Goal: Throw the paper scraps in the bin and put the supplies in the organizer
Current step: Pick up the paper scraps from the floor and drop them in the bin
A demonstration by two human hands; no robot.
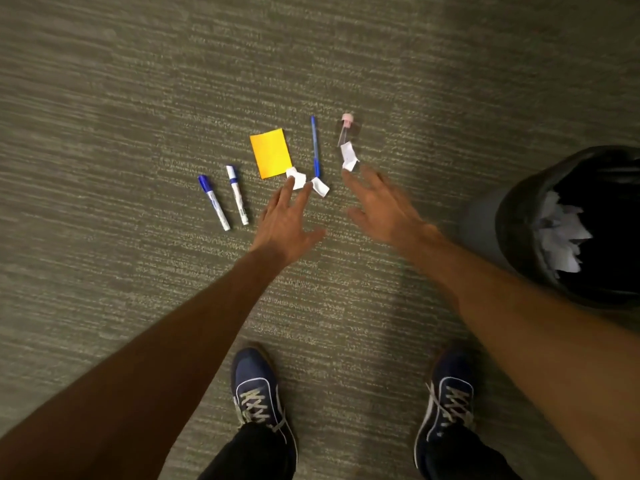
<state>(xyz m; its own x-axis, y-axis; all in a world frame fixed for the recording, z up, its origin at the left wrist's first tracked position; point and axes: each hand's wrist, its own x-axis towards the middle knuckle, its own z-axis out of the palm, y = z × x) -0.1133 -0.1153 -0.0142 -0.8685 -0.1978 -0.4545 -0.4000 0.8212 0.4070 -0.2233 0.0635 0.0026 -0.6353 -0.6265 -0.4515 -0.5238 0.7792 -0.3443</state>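
Both arms reach far out and down toward the floor [104, 133]; the left hand [287, 226] is flat and open, palm down, fingers spread, holding nothing; two of its fingertips [289, 190] are right at a small white paper scrap [296, 177], and I cannot tell if they touch it; a second paper scrap [320, 187] lies just beside that hand's longest finger, on its right side. The right hand [384, 206] is open too, fingers spread and a little bent, empty; a third paper scrap [349, 155] lies just past its fingertips. A blue pen [315, 147] lies between the two hands, a bit farther out; its near end is at the second scrap. A yellow sticky pad [271, 153] sits just past the left hand; two blue and white markers [225, 197] lie side by side to the left of that hand. A small clear tube with a pink cap [345, 128] lies beyond the right hand. The black bin [512, 216] stands well to the right of the right hand, with white paper [562, 233] in it.
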